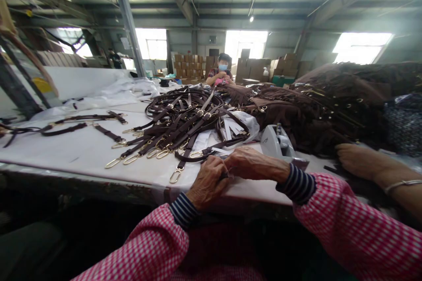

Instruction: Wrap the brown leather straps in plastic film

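My left hand (211,181) is closed at the front edge of the table, its fingers wrapped round a dark piece that looks like the end of a brown strap (224,176). Right against it, my right hand (252,163) has its fingers pinched together; what they hold is hidden, though a thin clear bit shows between the hands. Just behind lies a heap of dark brown straps (184,118) with gold metal clasps. One gold clasp (175,176) hangs close to the table edge, left of my hands.
A white tape dispenser-like device (278,141) stands behind my right hand. Brown fringed bags (296,109) pile up at right, near another person's hand (359,161). More straps (82,118) lie at left on the white table (66,151). A masked person (221,74) sits opposite.
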